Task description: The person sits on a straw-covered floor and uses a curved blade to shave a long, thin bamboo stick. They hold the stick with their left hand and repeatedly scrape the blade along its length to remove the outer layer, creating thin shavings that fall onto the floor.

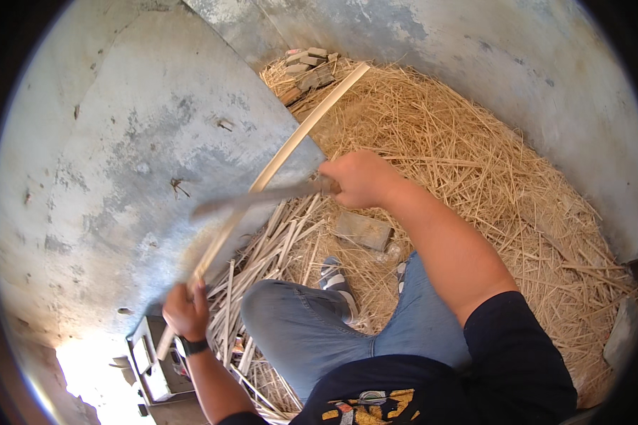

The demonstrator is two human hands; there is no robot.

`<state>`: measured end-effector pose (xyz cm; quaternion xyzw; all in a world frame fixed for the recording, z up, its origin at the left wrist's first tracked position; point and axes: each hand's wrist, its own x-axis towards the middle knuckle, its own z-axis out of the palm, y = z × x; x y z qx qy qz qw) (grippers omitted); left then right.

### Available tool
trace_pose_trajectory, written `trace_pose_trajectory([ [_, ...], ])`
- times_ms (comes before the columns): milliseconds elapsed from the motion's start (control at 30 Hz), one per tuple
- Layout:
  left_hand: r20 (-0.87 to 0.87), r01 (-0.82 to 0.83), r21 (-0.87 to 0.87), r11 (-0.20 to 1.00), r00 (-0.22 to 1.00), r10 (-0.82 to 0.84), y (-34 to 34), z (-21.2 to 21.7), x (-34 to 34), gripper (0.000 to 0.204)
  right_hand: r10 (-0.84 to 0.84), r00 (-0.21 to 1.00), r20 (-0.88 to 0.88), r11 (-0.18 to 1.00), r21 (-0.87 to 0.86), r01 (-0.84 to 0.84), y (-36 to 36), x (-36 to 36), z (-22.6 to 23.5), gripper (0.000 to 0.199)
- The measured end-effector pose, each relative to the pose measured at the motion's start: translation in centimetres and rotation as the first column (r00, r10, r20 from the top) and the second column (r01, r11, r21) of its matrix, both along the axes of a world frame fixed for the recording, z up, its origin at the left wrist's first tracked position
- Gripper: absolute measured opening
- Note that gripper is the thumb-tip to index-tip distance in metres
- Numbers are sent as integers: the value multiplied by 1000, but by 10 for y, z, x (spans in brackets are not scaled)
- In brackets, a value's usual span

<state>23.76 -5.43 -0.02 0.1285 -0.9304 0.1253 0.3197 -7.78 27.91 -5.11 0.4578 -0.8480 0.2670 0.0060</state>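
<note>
While the left hand point(186, 312) is clamped around the lower part of a long, pale strip point(285, 152), I can see from my station that the right hand point(358, 178) is wrapped in a fist around the handle of a long blade point(280, 193). The strip slants up and to the right from that left grip, with a short end sticking out below the fingers and its far tip over the straw-like litter point(432, 149) on the ground. The blade points left and crosses the strip partway along; it is blurred toward its tip, so I cannot tell whether the edge touches the strip. The two hands are well apart, the right one higher up my view. A dark band point(193, 346) circles the left wrist. Below the blade I make out a heap of narrow split pieces point(262, 258) lying against a worn, grey-blue wall point(113, 156). A flat block point(364, 230) lies on the litter just below the right hand, and more blocks point(308, 62) are stacked at the far edge. The person's legs, in blue jeans point(312, 333), are bent beneath the arms, and a dark-framed object point(159, 382) stands near the left forearm.
</note>
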Motion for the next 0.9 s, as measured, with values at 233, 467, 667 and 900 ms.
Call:
trace_pose_trajectory([
  [233, 3, -19, 324, 946, 1000, 19, 14, -21, 92, 54, -198, 927, 318, 883, -352, 309, 44, -25, -7, 24],
  [467, 85, -17, 564, 826, 996, -37, 8, -39, 131, 60, -18, 995, -102, 966, -259, -9, 11, 20, 10, 20],
  [667, 78, -32, 677, 736, 997, -29, 12, -34, 157, 61, -43, 996, 74, 920, -386, 68, 11, -5, 0, 17],
  [900, 65, -44, 715, 697, 998, -3, -17, -53, 185, 58, -126, 990, 54, 895, -424, 138, 11, -7, -10, 16],
])
